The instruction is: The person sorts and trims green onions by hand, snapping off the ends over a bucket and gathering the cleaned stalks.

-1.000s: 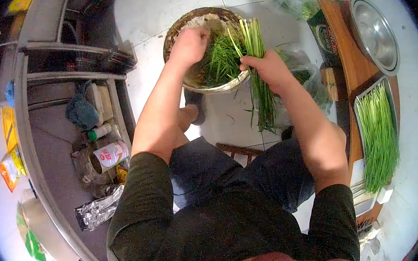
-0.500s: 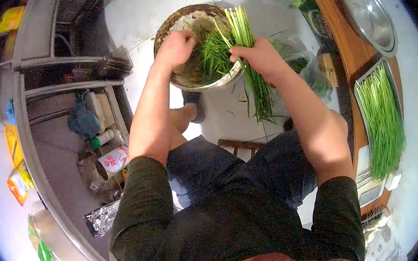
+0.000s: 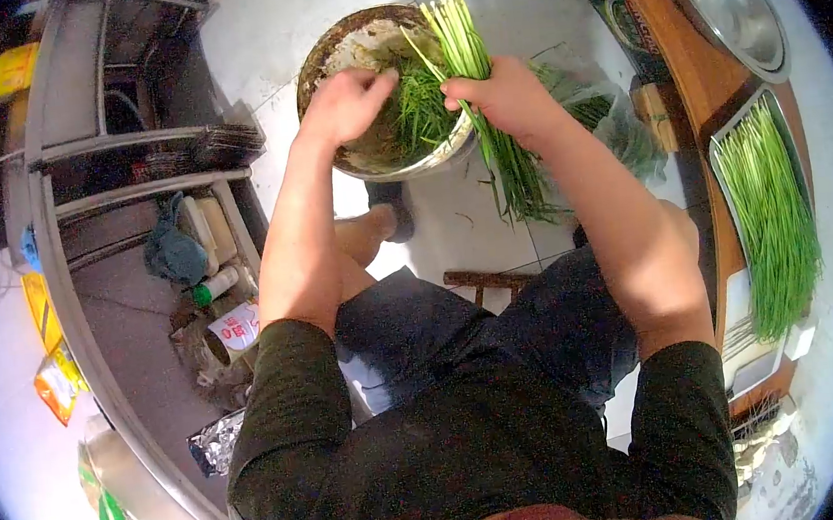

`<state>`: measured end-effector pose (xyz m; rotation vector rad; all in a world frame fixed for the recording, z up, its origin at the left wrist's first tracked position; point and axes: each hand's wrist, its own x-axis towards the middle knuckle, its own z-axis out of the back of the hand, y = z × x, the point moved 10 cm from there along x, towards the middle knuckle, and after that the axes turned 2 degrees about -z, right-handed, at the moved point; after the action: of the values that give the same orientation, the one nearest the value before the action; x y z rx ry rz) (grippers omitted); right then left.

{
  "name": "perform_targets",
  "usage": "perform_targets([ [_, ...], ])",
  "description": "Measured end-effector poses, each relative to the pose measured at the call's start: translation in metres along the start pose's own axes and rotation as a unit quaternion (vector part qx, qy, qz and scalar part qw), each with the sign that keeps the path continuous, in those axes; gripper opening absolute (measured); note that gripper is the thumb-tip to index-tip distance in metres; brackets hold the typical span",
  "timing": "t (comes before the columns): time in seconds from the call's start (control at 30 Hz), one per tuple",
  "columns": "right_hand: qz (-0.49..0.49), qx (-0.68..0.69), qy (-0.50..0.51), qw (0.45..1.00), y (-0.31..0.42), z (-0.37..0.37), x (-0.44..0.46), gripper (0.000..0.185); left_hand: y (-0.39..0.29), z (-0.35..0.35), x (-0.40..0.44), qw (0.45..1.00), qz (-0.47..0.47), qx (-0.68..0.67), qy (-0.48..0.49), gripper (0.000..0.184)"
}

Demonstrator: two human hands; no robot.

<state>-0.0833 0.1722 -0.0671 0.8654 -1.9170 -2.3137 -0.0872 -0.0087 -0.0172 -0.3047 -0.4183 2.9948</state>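
Note:
My right hand (image 3: 499, 100) is closed round a bunch of long green stalks (image 3: 461, 40), pale ends up and dark leaves hanging down, at the right rim of a round bin (image 3: 312, 64). My left hand (image 3: 349, 104) is over the left part of the bin, its fingers curled and pressed together. Anything between those fingers is too small to make out. Inside the bin, between my hands, lies a heap of loose green leaves (image 3: 420, 109).
At the right, a tray of green stalks (image 3: 768, 216) and a metal bowl (image 3: 728, 4) rest on a wooden surface (image 3: 688, 63). Plastic bags with greens (image 3: 615, 131) lie right of the bin. A metal shelf (image 3: 118, 289) with a can (image 3: 235, 330) stands left; a wooden stool (image 3: 484, 279) shows below.
The whole view has shifted, with the bin now further left and up. My left hand has moved slightly down relative to the bin. My right hand still holds the bunch, now tilted more.

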Motion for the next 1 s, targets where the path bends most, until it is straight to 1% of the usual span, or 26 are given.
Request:
perform_targets([
  [0.13,-0.006,-0.001,0.002,1.0,-0.003,0.001,0.001,0.026,-0.029,0.02,-0.005,0.997,-0.047,0.061,0.013,0.013],
  [0.17,-0.006,0.001,0.005,1.0,-0.002,0.001,0.0,0.026,-0.034,0.016,-0.004,0.99,-0.085,0.109,0.013,0.014],
  [0.23,0.007,0.035,0.008,0.999,0.005,0.001,-0.003,0.026,-0.032,0.002,-0.002,0.981,-0.075,0.168,0.056,0.018],
  [0.27,0.012,0.052,0.009,0.999,0.007,0.001,-0.006,0.026,-0.034,-0.003,-0.002,0.979,-0.027,0.178,0.098,0.021],
  [0.33,0.016,0.04,0.007,0.999,0.002,0.003,-0.003,0.025,-0.023,-0.02,-0.002,0.982,-0.035,0.162,0.089,0.025],
  [0.37,0.021,0.034,0.004,0.999,0.002,0.005,0.0,0.025,0.001,-0.045,0.002,0.986,-0.094,0.137,0.035,0.026],
  [0.43,0.027,0.033,-0.004,0.999,0.004,0.009,0.0,0.025,0.014,-0.06,0.008,0.988,-0.113,0.101,0.029,0.025],
  [0.53,0.028,0.026,-0.014,0.999,0.011,0.016,-0.006,0.026,0.015,-0.045,0.013,0.996,-0.044,-0.03,0.071,0.022],
  [0.57,0.03,0.022,-0.015,0.999,0.015,0.016,-0.007,0.026,0.009,-0.035,0.011,0.989,-0.116,-0.091,0.034,0.016],
  [0.6,0.028,0.027,-0.016,0.999,0.013,0.016,-0.006,0.027,0.025,-0.04,0.015,0.97,-0.047,-0.23,0.056,0.016],
  [0.63,0.025,0.032,-0.018,0.999,0.011,0.016,-0.005,0.027,0.039,-0.049,0.018,0.928,0.022,-0.364,0.077,0.016],
  [0.67,0.023,0.036,-0.02,0.999,0.012,0.017,-0.006,0.027,0.045,-0.056,0.018,0.862,0.091,-0.489,0.097,0.017],
  [0.77,0.016,0.057,-0.02,0.998,0.017,0.019,-0.011,0.027,0.05,-0.065,0.018,0.808,0.139,-0.554,0.145,0.044],
  [0.83,0.027,0.081,-0.015,0.996,0.017,0.016,-0.01,0.026,0.053,-0.06,0.02,0.85,0.11,-0.5,0.126,0.037],
  [0.87,0.033,0.091,-0.011,0.995,0.016,0.015,-0.008,0.025,0.047,-0.048,0.022,0.902,0.063,-0.419,0.089,0.021],
  [0.9,0.019,0.099,0.002,0.995,0.009,0.01,-0.004,0.025,0.034,-0.031,0.023,0.952,-0.011,-0.305,0.037,0.013],
  [0.93,0.007,0.105,0.015,0.994,0.001,0.006,0.0,0.024,0.021,-0.015,0.021,0.981,-0.068,-0.176,-0.031,0.005],
  [0.97,-0.005,0.109,0.028,0.994,-0.004,0.004,0.003,0.023,-0.02,0.013,0.005,0.983,-0.145,-0.012,-0.113,0.004],
  [1.0,-0.009,0.112,0.029,0.993,-0.004,0.004,0.004,0.023,-0.021,0.015,0.003,0.987,-0.119,0.007,-0.11,0.008],
])
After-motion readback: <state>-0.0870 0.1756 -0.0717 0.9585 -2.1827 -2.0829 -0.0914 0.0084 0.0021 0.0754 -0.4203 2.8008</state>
